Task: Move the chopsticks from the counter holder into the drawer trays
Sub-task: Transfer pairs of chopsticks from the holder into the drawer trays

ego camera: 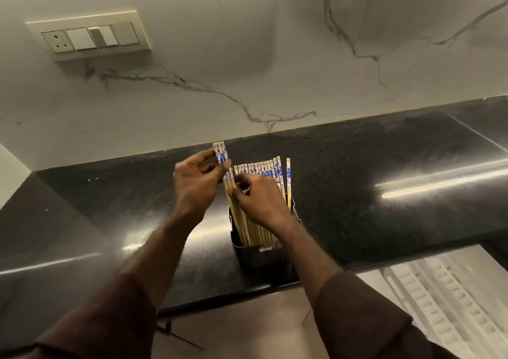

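Observation:
A black holder stands near the front edge of the dark counter. Several bamboo chopsticks with blue-and-white tops stand upright in it. My left hand pinches the patterned tops of a few chopsticks pulled out to the left of the row and raised above it. My right hand is closed on the shafts of those same chopsticks, just above the holder's rim. Their lower ends are still inside the holder.
An open drawer with white ribbed trays sits below the counter at the lower right. A switch and socket plate is on the marble wall behind. The counter turns a corner at the left.

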A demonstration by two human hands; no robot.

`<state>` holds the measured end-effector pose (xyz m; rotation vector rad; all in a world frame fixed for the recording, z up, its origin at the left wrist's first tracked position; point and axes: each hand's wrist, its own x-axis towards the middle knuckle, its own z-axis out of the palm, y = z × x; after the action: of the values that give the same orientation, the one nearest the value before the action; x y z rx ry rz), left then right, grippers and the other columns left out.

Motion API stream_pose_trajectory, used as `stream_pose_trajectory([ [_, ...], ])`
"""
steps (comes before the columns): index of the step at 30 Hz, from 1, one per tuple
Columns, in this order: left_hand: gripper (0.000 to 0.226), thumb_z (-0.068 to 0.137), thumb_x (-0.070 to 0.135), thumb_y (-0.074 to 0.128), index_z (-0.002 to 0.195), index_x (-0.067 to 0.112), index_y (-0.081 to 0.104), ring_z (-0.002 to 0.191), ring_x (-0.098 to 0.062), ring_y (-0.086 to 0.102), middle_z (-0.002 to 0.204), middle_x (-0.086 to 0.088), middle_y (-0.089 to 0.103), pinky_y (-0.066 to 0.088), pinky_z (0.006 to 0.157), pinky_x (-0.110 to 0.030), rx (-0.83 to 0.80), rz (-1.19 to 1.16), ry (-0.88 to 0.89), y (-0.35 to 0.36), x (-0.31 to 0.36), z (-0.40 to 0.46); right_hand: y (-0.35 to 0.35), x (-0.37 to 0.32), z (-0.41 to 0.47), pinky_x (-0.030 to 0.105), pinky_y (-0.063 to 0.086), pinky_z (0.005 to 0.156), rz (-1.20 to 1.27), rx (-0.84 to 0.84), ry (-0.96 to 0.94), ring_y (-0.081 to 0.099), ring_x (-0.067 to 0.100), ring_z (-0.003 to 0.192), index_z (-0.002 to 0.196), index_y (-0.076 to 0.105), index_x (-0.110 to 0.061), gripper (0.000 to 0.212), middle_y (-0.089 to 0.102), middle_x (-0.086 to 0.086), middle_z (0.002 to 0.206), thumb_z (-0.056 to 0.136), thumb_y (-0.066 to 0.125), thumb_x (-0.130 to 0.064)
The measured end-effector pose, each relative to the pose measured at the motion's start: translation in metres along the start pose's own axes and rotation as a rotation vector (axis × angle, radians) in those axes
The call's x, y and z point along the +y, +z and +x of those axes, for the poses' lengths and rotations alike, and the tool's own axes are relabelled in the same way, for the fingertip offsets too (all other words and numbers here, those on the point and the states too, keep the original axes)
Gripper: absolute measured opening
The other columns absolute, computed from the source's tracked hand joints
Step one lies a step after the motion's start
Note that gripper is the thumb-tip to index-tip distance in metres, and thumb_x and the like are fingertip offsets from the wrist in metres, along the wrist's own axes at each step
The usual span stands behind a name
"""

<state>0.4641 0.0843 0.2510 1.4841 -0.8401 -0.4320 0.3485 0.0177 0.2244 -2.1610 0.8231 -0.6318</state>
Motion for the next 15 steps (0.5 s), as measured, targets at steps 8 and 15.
stream_pose_trajectory([
  [8, 0.038, 0.079, 0.009, 0.076, 0.114, 0.021, 0.066, 0.085, -0.018, 0.075, 0.096, -0.004, 0.076, 0.06, 0.074, -0.032, -0.002, -0.012, 0.24, -0.01, 0.123, -0.013, -0.065, -0.05, -0.024, 0.035, 0.058, 0.088, 0.336, -0.014, -0.191, 0.069, 0.011, 0.098, 0.12, 0.065, -0.011, 0.031, 0.073, 0.003, 0.108, 0.09, 0.067, -0.019],
  [15, 0.035, 0.079, 0.002, 0.074, 0.11, 0.018, 0.066, 0.083, -0.023, 0.075, 0.092, 0.001, 0.076, 0.061, 0.073, -0.036, -0.077, -0.123, 0.338, -0.003, 0.195, -0.071, -0.12, -0.085, -0.091, 0.025, 0.059, 0.076, 0.456, -0.078, -0.237, 0.073, 0.012, 0.085, 0.109, 0.067, -0.01, 0.02, 0.075, 0.003, 0.095, 0.089, 0.067, -0.013],
])
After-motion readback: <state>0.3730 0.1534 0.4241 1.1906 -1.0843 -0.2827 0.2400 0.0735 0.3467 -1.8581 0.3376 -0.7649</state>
